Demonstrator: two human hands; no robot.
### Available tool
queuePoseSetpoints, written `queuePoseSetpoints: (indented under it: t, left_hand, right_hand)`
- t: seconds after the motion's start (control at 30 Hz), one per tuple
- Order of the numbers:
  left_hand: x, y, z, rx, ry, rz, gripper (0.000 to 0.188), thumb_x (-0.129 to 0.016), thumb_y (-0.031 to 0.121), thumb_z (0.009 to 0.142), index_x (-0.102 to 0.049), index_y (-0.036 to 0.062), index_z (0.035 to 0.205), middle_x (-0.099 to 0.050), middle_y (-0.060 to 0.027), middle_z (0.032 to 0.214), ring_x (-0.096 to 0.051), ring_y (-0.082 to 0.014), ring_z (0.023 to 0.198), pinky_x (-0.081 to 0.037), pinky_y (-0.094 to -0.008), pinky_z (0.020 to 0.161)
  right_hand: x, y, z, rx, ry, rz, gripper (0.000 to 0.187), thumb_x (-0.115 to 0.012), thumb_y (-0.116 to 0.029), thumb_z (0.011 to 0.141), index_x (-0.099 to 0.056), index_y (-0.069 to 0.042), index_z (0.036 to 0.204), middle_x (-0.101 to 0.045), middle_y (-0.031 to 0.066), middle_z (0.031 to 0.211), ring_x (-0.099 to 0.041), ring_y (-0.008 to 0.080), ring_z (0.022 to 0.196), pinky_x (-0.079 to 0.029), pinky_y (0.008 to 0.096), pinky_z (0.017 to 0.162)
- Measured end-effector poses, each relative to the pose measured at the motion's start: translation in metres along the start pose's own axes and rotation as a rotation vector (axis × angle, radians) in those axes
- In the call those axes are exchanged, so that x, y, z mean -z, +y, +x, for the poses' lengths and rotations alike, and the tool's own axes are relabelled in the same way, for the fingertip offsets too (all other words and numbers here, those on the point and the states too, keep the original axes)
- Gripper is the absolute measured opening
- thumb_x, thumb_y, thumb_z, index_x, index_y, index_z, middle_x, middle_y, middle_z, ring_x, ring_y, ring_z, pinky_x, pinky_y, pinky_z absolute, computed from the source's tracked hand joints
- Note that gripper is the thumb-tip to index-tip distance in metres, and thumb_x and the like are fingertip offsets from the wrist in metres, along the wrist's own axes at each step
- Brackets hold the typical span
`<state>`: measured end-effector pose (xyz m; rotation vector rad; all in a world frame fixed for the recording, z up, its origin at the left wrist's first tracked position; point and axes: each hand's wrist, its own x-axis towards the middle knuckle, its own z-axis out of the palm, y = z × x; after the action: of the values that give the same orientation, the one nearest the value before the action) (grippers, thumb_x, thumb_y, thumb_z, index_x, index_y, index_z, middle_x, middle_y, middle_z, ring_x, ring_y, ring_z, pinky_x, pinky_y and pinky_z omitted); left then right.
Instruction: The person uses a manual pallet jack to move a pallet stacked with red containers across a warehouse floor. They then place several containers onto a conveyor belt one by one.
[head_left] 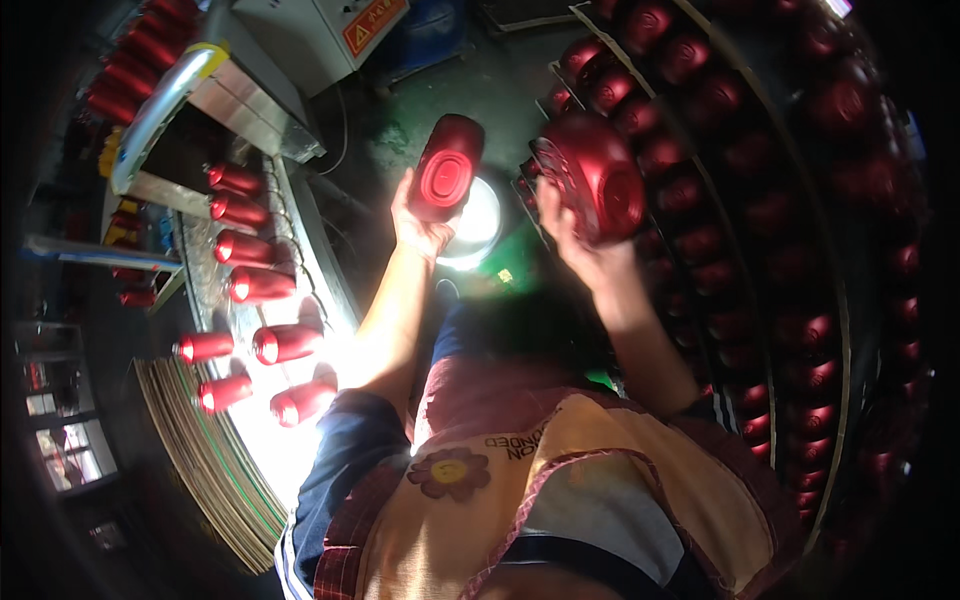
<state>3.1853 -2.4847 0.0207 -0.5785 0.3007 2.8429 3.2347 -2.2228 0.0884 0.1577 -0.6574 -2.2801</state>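
Ahead of me, my left hand (pixel 425 225) is wrapped around the lower part of a matte red metal bottle (pixel 446 168), whose ringed base faces up toward me. To the right, my right hand (pixel 585 245) is closed on another red bottle (pixel 612 195), blurred by motion, held close to the stacked rows. Whether it grips a second bottle as well is unclear. On the brightly lit conveyor (pixel 318 270) at my left, several red bottles (pixel 262 285) lie on their sides, their necks pointing left.
Tall rows of red bottles (pixel 720 275) with cardboard dividers (pixel 700 170) between them fill the right side. A metal machine housing (pixel 255 100) rises at the far left. Flat cardboard sheets (pixel 200 450) stand beside the conveyor. A bright round white stool-like surface (pixel 478 225) lies below my hands.
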Motion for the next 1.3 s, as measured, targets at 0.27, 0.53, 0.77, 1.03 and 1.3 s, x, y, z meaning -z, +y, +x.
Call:
queuePoseSetpoints:
  t: [0.27, 0.53, 0.77, 1.03, 1.3]
  left_hand:
    - [0.094, 0.065, 0.095, 0.53, -0.346, -0.708, 0.068, -0.067, 0.045, 0.082, -0.052, 0.0134, 0.14, -0.05, -0.0181, 0.132, -0.053, -0.03, 0.111, -0.055, -0.04, 0.084]
    - [0.106, 0.089, 0.101, 0.438, -0.32, -0.681, 0.066, -0.062, 0.048, 0.086, -0.049, 0.0148, 0.142, -0.051, -0.0106, 0.137, -0.056, -0.0309, 0.105, -0.056, -0.0386, 0.078]
    - [0.1, 0.095, 0.107, 0.294, -0.267, -0.396, 0.077, -0.061, 0.057, 0.083, -0.044, 0.0144, 0.145, -0.048, -0.0234, 0.128, -0.056, -0.0334, 0.095, -0.057, -0.0382, 0.069]
    - [0.073, 0.077, 0.101, 0.005, 0.224, -0.117, 0.063, -0.054, 0.05, 0.089, -0.051, 0.0084, 0.136, -0.058, -0.0263, 0.115, -0.062, -0.0317, 0.078, -0.055, -0.0302, 0.051]
    - [0.086, 0.029, 0.048, 0.107, -0.267, -0.228, 0.058, -0.037, 0.049, 0.1, -0.054, 0.0048, 0.134, -0.065, -0.0282, 0.113, -0.069, -0.0387, 0.081, -0.06, -0.0396, 0.061]
  right_hand:
    - [0.107, -0.031, 0.175, 0.106, 0.038, 0.361, 0.047, -0.067, -0.02, 0.088, -0.056, -0.007, 0.132, -0.05, 0.0153, 0.136, -0.057, 0.0275, 0.117, -0.058, 0.0372, 0.086]
    - [0.13, -0.059, 0.207, 0.056, 0.05, 0.38, 0.057, -0.071, -0.031, 0.084, -0.055, -0.012, 0.135, -0.048, 0.0116, 0.138, -0.053, 0.025, 0.12, -0.054, 0.0362, 0.09]
    - [0.127, -0.089, 0.213, 0.108, -0.006, 0.1, 0.065, -0.071, -0.041, 0.084, -0.052, -0.012, 0.139, -0.047, 0.0191, 0.138, -0.05, 0.0335, 0.123, -0.053, 0.0419, 0.096]
    - [0.148, -0.121, 0.198, 0.345, 0.157, -0.132, 0.062, -0.053, -0.044, 0.093, -0.048, -0.005, 0.141, -0.051, 0.0196, 0.14, -0.049, 0.0395, 0.127, -0.043, 0.0526, 0.107]
    - [0.105, -0.141, 0.152, -0.222, 0.072, 0.035, 0.054, -0.069, -0.028, 0.087, -0.054, -0.006, 0.134, -0.052, 0.0146, 0.134, -0.051, 0.0275, 0.124, -0.047, 0.0404, 0.101]
